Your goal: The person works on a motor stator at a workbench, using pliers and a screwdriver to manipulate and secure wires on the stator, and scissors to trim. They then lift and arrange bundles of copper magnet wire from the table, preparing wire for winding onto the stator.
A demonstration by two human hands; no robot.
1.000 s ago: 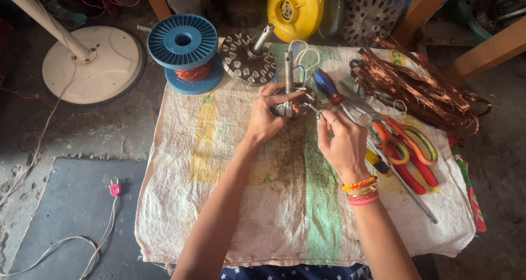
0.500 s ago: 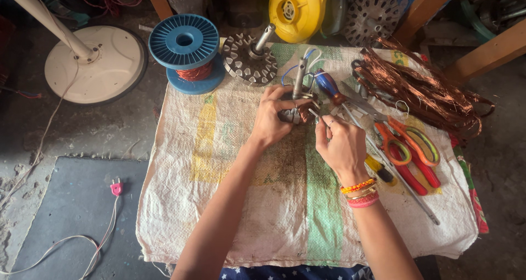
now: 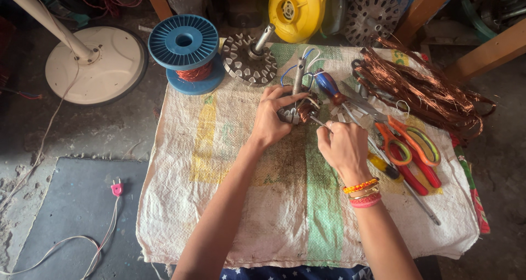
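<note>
- The left hand [image 3: 269, 122] wraps around a small motor stator [image 3: 296, 112] wound with copper, thumb and fingers closed on its rim, holding it just above the woven sack cloth [image 3: 241, 165] near the cloth's far edge, about midway along it.
- The right hand [image 3: 344, 146] is closed narrow around a thin metal tool [image 3: 319, 120], whose tip touches the stator's copper windings; beaded bracelets [image 3: 361, 191] ring that wrist.
- Just beyond the stator a blue-handled screwdriver [image 3: 329, 86] lies on the cloth.
- Right of the right hand lie orange-handled scissors [image 3: 408, 143] and red-handled pliers [image 3: 417, 173].
- A tangle of loose copper wire [image 3: 422, 91] fills the cloth's far right corner.
- At the far left corner a blue spool [image 3: 185, 45] of copper wire stands, with a finned metal rotor [image 3: 249, 62] beside it.
- A yellow housing [image 3: 298, 9] sits past the far edge.
- A white fan base [image 3: 96, 64] rests on the floor, well left of the cloth.
</note>
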